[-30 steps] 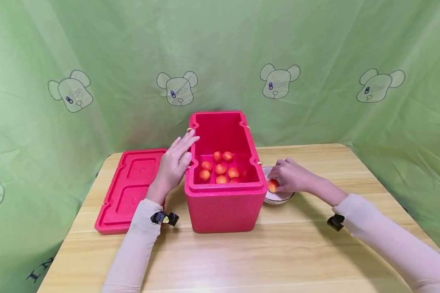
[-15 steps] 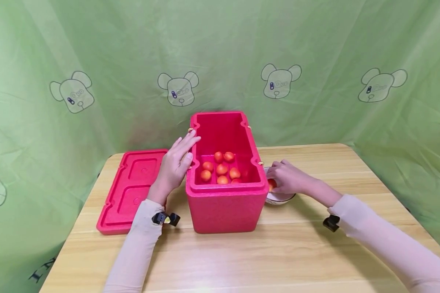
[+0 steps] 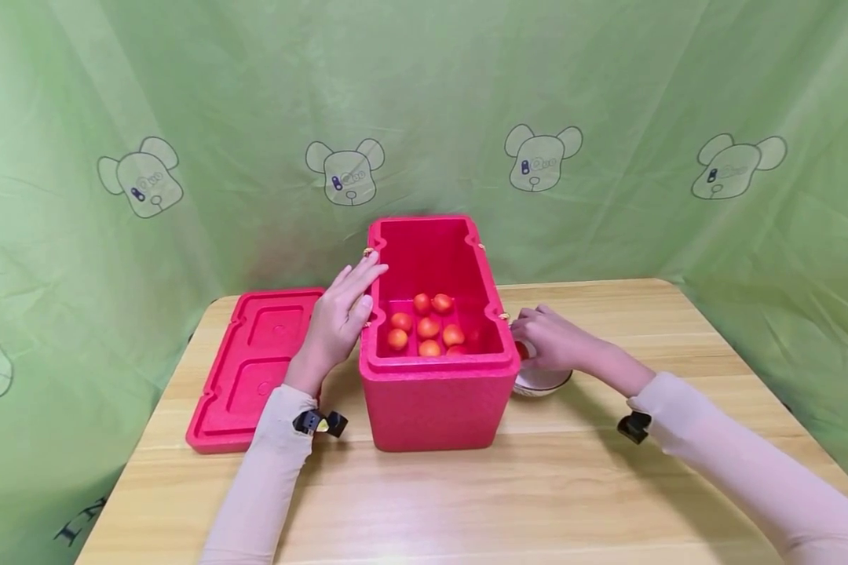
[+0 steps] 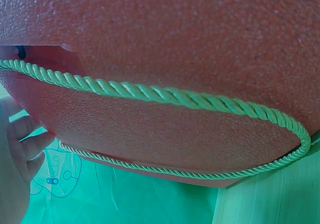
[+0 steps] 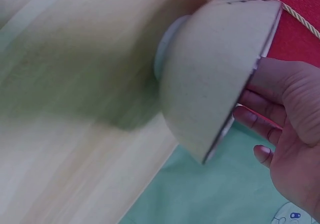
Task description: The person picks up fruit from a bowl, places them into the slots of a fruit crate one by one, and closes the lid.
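A tall red box stands uncovered, with several small, round orange-red fruits on its floor. My left hand rests along the box's left rim, fingers fairly straight. The left wrist view has that hand at the left edge, beside the box wall. At the box's right, my right hand bends down into a white bowl. An orange-red fruit shows by its fingertips, mostly hidden by the hand. In the right wrist view, thumb and fingers of this hand reach past the rim of the bowl.
A red lid lies flat on the wooden table, left of the box. Twisted rope handles hang on the box's sides. Behind the table hangs a green curtain printed with bear heads.
My right hand has shifted slightly left within the bowl, toward the box, and covers more of the fruit at its fingertips. The left hand has stayed on the rim.
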Demonstrator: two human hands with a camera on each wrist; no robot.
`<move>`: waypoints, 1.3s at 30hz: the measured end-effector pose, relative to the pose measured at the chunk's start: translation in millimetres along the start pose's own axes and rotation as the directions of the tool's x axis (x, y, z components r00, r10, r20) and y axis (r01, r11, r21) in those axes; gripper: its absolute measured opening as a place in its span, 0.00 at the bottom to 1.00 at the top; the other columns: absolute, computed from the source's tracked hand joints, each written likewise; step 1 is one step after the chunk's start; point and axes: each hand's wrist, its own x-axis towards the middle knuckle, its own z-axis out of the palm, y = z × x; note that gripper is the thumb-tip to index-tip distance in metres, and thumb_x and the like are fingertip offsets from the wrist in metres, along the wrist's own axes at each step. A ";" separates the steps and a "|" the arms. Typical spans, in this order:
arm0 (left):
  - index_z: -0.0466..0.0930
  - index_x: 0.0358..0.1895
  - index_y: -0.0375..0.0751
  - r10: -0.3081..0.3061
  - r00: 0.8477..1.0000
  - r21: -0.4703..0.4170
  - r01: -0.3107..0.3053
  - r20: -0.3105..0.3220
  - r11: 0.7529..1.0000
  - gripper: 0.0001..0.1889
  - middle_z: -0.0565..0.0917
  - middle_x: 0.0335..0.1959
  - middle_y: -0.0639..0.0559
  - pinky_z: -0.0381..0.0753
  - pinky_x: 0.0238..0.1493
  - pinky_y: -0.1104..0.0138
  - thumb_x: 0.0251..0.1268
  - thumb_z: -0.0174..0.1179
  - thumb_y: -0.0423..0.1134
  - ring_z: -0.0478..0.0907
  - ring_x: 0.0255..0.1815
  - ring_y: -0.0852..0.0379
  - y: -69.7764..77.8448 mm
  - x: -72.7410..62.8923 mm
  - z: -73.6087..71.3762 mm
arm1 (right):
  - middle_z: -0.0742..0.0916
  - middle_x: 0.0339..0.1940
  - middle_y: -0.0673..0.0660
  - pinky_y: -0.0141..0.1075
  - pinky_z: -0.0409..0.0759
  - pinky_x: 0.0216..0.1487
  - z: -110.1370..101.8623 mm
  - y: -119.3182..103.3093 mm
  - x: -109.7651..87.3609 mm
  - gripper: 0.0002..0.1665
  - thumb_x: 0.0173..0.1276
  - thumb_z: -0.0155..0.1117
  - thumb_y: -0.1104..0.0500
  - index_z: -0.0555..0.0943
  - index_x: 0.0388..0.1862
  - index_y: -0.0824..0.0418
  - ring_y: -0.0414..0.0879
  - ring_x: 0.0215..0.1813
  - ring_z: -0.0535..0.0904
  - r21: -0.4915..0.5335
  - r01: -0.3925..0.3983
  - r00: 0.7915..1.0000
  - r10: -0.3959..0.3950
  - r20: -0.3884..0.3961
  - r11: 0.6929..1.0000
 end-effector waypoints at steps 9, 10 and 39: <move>0.73 0.72 0.43 0.001 1.000 -0.003 -0.001 -0.007 1.000 0.28 0.71 0.76 0.46 0.58 0.81 0.50 0.73 0.46 0.46 0.65 0.79 0.51 0.9 -0.5 0.3 | 0.91 0.39 0.54 0.45 0.70 0.45 -25.1 -2.5 2.1 0.20 0.48 0.83 0.61 0.90 0.42 0.59 0.51 0.45 0.80 0.001 -0.024 0.999 0.024 -0.036 1.000; 0.73 0.72 0.43 0.003 1.000 -0.005 -0.003 -0.008 1.000 0.28 0.71 0.76 0.46 0.58 0.81 0.50 0.73 0.46 0.46 0.65 0.79 0.50 1.1 -0.3 0.3 | 0.91 0.39 0.54 0.45 0.71 0.46 -28.3 -2.5 2.3 0.20 0.48 0.83 0.61 0.89 0.42 0.59 0.51 0.46 0.80 0.001 -0.026 0.999 0.026 -0.044 1.000; 0.73 0.73 0.44 -0.007 1.000 -0.021 0.007 -0.004 1.000 0.28 0.69 0.77 0.47 0.58 0.81 0.49 0.72 0.47 0.45 0.65 0.80 0.50 4.3 -1.6 -0.4 | 0.91 0.48 0.60 0.46 0.65 0.49 -155.3 -21.0 18.2 0.24 0.53 0.82 0.64 0.88 0.51 0.62 0.54 0.52 0.78 0.044 -0.071 0.958 0.080 -0.275 0.996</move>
